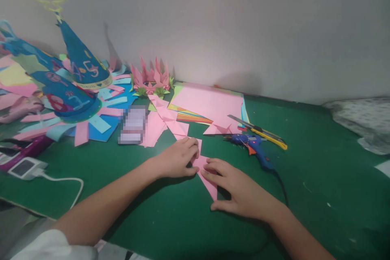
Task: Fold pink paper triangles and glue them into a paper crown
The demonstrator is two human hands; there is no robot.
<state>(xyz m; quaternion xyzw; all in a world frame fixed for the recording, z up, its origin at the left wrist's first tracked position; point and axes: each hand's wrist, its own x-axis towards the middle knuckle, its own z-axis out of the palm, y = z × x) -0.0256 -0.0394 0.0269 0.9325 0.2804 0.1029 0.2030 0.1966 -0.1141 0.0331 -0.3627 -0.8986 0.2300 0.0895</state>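
Close to the table's middle lies a folded pink paper piece [209, 178] with a pointed lower end. My left hand [176, 158] is closed on its upper part, fingers curled and thumb against the paper. My right hand [240, 189] has its fingers apart; the fingertips rest on the paper's right side and the thumb is near its lower point. Beyond my left hand runs a row of folded pink paper pieces [167, 115]. What lies under my left fingers is partly hidden.
A blue glue gun [251, 142] and a yellow cutter knife [269, 136] lie right of a pink paper stack [210, 99]. Behind stands a pink paper crown [150, 77]. A blurred phone [133, 125], blue cone hats [81, 55] and a white cable [68, 179] are left.
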